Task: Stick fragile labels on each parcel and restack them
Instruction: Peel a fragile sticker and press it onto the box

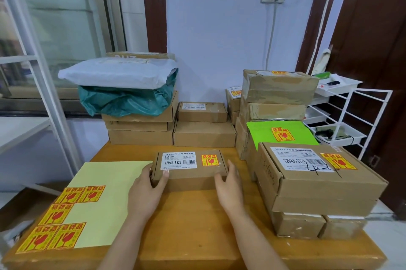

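Wooden table point(193, 225), parcels stacked at far and right sides. Centre: small labelled parcel point(190, 170), fragile label point(209, 160) on top, gripped at its ends by left hand point(146, 192) and right hand point(229, 188), fingers curled. Near left: sticker sheet point(87, 203).

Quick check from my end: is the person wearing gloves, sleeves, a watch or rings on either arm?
No. The left hand and right hand are bare, with no gloves or rings visible. Both forearms are uncovered to the frame's edge: no sleeves, watch or bracelet in view.
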Available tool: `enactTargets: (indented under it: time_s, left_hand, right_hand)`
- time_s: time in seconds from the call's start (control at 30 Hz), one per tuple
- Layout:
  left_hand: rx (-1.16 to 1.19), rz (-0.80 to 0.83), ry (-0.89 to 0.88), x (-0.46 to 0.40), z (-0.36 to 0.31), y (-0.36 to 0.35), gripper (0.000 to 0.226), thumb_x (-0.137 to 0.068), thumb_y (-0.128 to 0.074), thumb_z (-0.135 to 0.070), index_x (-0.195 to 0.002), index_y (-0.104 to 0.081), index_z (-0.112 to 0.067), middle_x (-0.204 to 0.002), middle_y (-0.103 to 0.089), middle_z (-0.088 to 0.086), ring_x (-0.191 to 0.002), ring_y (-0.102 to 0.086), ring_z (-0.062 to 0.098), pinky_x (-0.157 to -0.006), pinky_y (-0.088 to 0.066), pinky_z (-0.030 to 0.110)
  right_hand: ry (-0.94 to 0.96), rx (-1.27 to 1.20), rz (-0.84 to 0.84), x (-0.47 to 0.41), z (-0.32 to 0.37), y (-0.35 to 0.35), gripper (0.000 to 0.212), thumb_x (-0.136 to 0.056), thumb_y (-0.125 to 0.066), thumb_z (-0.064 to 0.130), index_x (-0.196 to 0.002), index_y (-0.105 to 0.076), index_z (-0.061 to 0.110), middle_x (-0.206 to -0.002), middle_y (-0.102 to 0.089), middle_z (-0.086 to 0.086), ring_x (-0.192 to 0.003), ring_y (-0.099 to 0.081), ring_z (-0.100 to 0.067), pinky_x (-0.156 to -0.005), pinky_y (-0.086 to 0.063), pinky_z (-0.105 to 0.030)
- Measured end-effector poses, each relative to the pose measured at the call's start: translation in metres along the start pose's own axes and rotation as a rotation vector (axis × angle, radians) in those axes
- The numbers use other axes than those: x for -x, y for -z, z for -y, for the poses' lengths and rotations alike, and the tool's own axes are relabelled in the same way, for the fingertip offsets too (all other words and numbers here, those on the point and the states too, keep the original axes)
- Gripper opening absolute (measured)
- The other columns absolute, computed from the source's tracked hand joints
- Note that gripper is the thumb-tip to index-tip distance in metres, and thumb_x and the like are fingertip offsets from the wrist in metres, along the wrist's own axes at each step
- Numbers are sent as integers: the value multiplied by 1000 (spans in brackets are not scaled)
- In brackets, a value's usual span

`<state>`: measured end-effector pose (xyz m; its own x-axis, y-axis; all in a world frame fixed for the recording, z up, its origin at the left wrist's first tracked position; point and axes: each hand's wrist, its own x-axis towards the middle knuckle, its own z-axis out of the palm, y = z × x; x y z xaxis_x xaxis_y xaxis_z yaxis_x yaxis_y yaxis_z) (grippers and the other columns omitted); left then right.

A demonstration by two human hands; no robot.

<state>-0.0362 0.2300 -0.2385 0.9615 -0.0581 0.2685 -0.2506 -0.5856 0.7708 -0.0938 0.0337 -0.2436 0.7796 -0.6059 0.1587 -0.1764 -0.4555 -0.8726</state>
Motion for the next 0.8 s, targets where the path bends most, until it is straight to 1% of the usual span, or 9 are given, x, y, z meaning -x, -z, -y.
enactTargets:
  time_s: [0.07,0.17,0.27,0.4,0.47,0.53,0.63,0.7,0.8]
  left_hand:
    - [-28,21,19,0,0,1,65,-88,-47,-58,-141,-38,-22,-124,-59,4,-112,-53,24,-87,-45,36]
    - [-136,84,48,-8,-3,-1,63,-89,-39,-62,-140,-37,-25,-116,-59,4,-108,-51,23,-80,-45,33]
    - [-285,143,76,-25,-11,-8,58,-92,-36,-62,-136,-38,-24,-113,-61,3,-107,-52,27,-79,-45,34]
    - [-336,199,76,-45,-22,-22,57,-92,-35,-63,-127,-43,-19,-108,-63,5,-103,-56,30,-83,-48,36]
    - [-337,196,71,-51,-27,-30,56,-92,-34,-62,-125,-44,-18,-106,-64,7,-103,-56,31,-84,-48,37]
    - [-330,182,69,-58,-30,-39,57,-92,-34,-62,-125,-45,-16,-106,-64,9,-105,-55,32,-84,-48,38]
    - [-292,136,79,-64,-34,-50,61,-92,-37,-62,-133,-44,-17,-113,-64,10,-109,-54,32,-83,-47,36]
    - [-280,98,96,-64,-37,-56,65,-91,-38,-63,-139,-41,-19,-120,-62,10,-115,-50,31,-86,-42,36]
    - [-259,37,111,-62,-39,-62,67,-90,-39,-64,-142,-40,-22,-124,-61,9,-122,-44,29,-93,-37,37]
  right_hand:
    - [-6,-5,10,-2,1,-2,63,-96,-47,26,-151,-16,19,-154,-27,-3,-141,-27,-22,-112,-28,-36]
    - [-22,2,10,-12,1,-5,64,-97,-46,25,-152,-13,18,-154,-27,-5,-141,-26,-23,-113,-28,-36]
    - [-60,24,-36,-29,5,-10,62,-96,-46,22,-150,-17,14,-151,-34,-9,-137,-34,-26,-109,-34,-37]
    - [-56,89,-122,-46,8,-11,51,-98,-45,20,-145,-28,11,-147,-37,-10,-130,-41,-30,-99,-41,-39]
    - [10,158,-195,-53,4,-11,43,-97,-47,19,-138,-40,7,-140,-41,-12,-126,-43,-31,-97,-40,-39]
    - [73,237,-268,-58,-3,-13,32,-95,-50,18,-125,-52,4,-131,-48,-15,-119,-45,-34,-96,-40,-43]
    - [113,308,-353,-65,-9,-19,25,-90,-57,16,-110,-61,1,-123,-56,-17,-115,-48,-38,-88,-44,-48]
    - [150,327,-390,-66,-6,-23,28,-84,-52,21,-102,-65,3,-116,-61,-14,-110,-53,-38,-80,-49,-48]
    - [178,372,-382,-67,-1,-26,42,-74,-36,28,-90,-68,6,-106,-66,-11,-100,-59,-36,-74,-52,-45]
